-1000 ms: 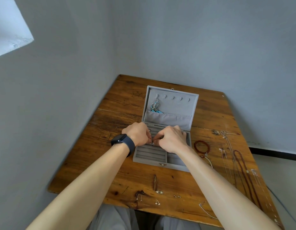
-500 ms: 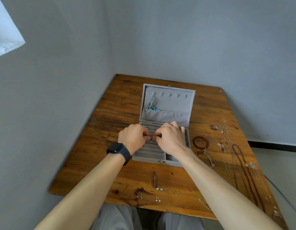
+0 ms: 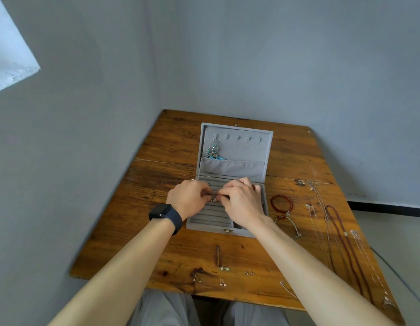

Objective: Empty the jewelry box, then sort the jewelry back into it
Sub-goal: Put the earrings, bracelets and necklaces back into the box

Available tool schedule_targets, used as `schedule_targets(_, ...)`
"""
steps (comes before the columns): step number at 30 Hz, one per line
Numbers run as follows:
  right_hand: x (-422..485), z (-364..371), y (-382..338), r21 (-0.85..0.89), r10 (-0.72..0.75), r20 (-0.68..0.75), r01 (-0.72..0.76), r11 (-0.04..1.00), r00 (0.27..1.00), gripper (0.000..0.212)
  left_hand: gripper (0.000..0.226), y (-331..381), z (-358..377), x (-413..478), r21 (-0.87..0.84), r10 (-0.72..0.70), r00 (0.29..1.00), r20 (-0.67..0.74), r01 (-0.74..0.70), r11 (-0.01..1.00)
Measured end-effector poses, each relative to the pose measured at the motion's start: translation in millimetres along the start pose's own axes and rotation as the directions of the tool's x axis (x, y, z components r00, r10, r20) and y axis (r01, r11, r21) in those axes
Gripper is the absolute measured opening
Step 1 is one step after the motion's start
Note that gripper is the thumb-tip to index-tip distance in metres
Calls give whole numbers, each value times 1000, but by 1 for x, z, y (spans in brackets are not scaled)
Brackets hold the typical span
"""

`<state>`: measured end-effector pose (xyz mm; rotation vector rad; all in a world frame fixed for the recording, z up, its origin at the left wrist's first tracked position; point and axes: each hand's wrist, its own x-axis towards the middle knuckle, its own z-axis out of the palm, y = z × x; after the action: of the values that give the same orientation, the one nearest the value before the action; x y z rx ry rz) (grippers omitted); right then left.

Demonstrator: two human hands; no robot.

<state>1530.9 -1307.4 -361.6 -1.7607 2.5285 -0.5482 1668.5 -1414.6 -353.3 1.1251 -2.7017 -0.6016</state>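
**Head view: both hands meet over the open jewelry box**

Head camera looks down on a worn wooden table (image 3: 171,147) pushed into a corner of grey-blue walls (image 3: 275,55). I take the grey jewelry box (image 3: 209,225) as my landmark: it sits mid-table, lid upright, a silver and turquoise earring (image 3: 213,150) hanging inside the lid. Over its ridged ring slots my left hand (image 3: 189,200), with a dark watch (image 3: 165,216) on the wrist, and my right hand (image 3: 242,202) meet, fingers curled, fingertips pinching a small metallic piece (image 3: 214,199) between them; I cannot tell which hand bears it. Right of the box lie a red bead bracelet (image 3: 281,203), a long dark red bead necklace (image 3: 343,238) and thin chains (image 3: 322,208). Nearer me than the box, small stud earrings (image 3: 224,268) are scattered by the table edge. A dark baseboard (image 3: 390,209) runs along the right wall.
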Motion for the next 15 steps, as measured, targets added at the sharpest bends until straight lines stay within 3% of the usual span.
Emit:
schedule_targets(6,-17,-9,6,47,46,-10,-45,998,999,33,27,-3,-6,-10,-77,23,1000,21,-21,997)
schedule_targets(15,-101,-22,-1,196,68,-146,-38,980,987,26,29,-2,2,-86,-121,93,978,-187,-116,986)
